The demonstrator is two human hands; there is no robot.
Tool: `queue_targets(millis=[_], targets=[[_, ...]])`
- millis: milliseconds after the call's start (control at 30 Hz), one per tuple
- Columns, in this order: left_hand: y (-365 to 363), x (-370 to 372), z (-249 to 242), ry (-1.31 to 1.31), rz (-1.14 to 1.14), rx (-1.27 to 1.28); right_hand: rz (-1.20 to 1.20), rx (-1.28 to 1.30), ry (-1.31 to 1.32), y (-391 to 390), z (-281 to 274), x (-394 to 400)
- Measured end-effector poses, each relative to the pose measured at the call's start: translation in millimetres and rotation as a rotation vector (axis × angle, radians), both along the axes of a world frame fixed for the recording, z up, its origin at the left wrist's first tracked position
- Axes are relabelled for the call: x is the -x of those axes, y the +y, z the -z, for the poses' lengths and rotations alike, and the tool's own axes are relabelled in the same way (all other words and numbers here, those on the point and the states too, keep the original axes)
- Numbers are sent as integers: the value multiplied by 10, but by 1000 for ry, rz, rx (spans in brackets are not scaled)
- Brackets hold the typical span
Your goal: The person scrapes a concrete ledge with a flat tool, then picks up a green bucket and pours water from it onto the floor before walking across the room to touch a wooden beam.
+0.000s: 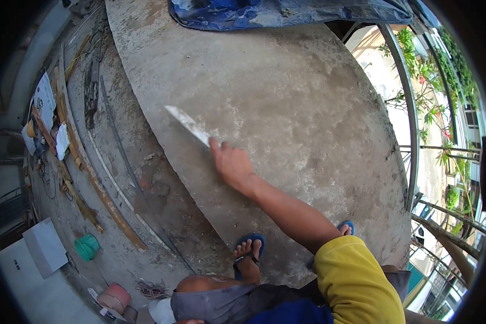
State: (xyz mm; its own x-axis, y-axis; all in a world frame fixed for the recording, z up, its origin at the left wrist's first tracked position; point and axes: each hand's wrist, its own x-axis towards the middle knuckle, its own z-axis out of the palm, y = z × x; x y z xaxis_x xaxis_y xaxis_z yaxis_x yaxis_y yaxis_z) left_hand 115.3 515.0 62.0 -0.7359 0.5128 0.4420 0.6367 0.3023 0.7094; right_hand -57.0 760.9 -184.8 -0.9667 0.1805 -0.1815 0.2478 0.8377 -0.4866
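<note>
The right hand (233,166) has its grip closed around the near end of a long flat blade (186,123) over the concrete slab (286,97), beyond the flip-flops (259,240), while the left hand (191,322) barely shows by the knee (202,283), its grip impossible to tell.

One blade (188,125). Two hands: one right hand (233,164) and one left hand (190,322), the latter only partly in view at the bottom edge. One yellow sleeve (356,281). Two feet (248,265) and two blue sandals (258,237), one on each foot. Two knees (200,283). One blue tarp (286,15). One green pail (86,247) and one pink bucket (114,297). Several wood strips (100,189), overlapping too much for an exact count. More than one red flower (422,79), the exact number unclear.
</note>
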Motion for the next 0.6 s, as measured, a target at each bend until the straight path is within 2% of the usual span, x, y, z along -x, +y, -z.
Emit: queue_targets(millis=[67, 133, 200, 233, 300, 433, 467, 533, 600], targets=[[58, 50, -31, -39, -59, -51, 305, -193, 32, 1021, 189, -269], [-55, 90, 52, 30, 20, -81, 547, -294, -77, 1780, 324, -608], [-46, 141, 113, 74, 65, -115, 492, -313, -113, 1646, 468, -717], [0, 138, 124, 47, 52, -147, 467, -324, -132, 1536, 504, -788], [15, 149, 101, 5, 88, -144, 389, -165, -112, 775, 551, -670], [62, 87, 86, -15, 126, -162, -100, 29, -35, -1088, 568, -459], [59, 69, 53, -26, 143, -138, -154, -156, 11, -1492, 595, -443], [35, 28, -32, -54, 177, -89, -279, 139, 43, -1705, 534, -199], [-3, -93, 16, -6, 126, -129, -409, 189, 44, -1694, 371, -110]])
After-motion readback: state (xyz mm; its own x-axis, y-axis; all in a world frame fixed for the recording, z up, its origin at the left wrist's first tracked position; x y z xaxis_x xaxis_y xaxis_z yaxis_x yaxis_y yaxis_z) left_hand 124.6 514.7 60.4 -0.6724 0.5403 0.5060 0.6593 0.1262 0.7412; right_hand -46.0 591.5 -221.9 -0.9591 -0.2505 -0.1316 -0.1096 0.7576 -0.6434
